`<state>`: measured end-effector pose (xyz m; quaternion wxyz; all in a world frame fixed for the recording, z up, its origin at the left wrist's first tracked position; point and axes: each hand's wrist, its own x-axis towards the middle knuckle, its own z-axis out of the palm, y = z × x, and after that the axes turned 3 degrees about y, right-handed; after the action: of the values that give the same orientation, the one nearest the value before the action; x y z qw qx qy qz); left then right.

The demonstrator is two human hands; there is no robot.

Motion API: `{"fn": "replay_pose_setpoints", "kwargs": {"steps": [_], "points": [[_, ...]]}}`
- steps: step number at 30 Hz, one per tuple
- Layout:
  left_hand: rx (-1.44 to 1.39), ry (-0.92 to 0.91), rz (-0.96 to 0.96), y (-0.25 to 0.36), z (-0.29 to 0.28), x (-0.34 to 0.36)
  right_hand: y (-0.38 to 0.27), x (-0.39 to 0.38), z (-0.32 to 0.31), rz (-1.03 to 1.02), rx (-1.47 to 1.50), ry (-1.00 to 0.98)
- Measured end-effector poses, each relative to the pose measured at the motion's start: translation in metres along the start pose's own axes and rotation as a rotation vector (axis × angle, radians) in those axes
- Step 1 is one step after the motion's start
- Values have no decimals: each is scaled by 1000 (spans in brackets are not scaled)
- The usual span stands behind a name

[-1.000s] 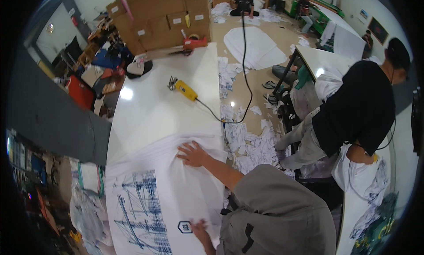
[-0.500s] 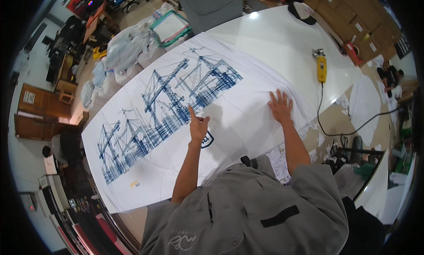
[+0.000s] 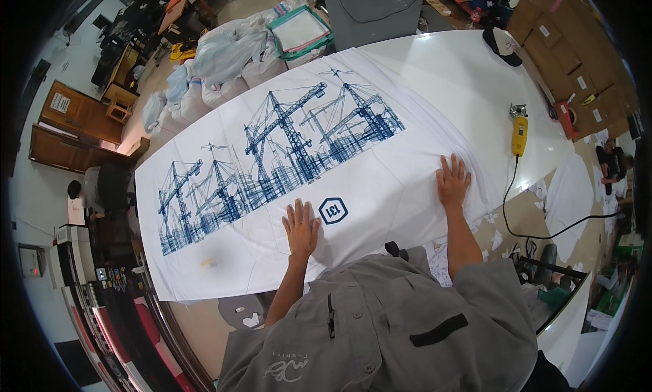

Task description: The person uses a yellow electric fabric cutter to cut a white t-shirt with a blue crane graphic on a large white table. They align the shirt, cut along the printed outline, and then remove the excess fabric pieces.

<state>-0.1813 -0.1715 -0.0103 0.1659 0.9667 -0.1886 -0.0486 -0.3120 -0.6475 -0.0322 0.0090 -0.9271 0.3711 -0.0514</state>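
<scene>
Resting left hand beside numbered hexagon and right hand well apart, both palm-down on white cloth with spread fingers

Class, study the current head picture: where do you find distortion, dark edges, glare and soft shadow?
Head view: the white table curves along its far edge; head view: the corners fall to black; head view: glare brightens the table below the yellow corded tool; head view: soft shadow lies on the printed white cloth beside the left hand.
</scene>
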Motion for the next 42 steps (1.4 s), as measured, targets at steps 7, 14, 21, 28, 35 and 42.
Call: {"fn": "replay_pose_setpoints", "kwargs": {"steps": [7,14,21,28,35,42], "points": [[-81,113,-69,7,17,-2,1,-2,8,-39,16,177],[-67,127,-53,5,19,-3,1,-3,10,-39,81,227],[-57,118,-60,5,23,-1,3,2,16,-40,106,263],[-39,106,-68,7,21,0,-2,0,2,-23,169,253],[-39,122,-47,4,24,-1,-1,-3,6,-23,182,309],[-43,125,-69,4,26,-1,-2,-2,8,-38,164,324]]}}
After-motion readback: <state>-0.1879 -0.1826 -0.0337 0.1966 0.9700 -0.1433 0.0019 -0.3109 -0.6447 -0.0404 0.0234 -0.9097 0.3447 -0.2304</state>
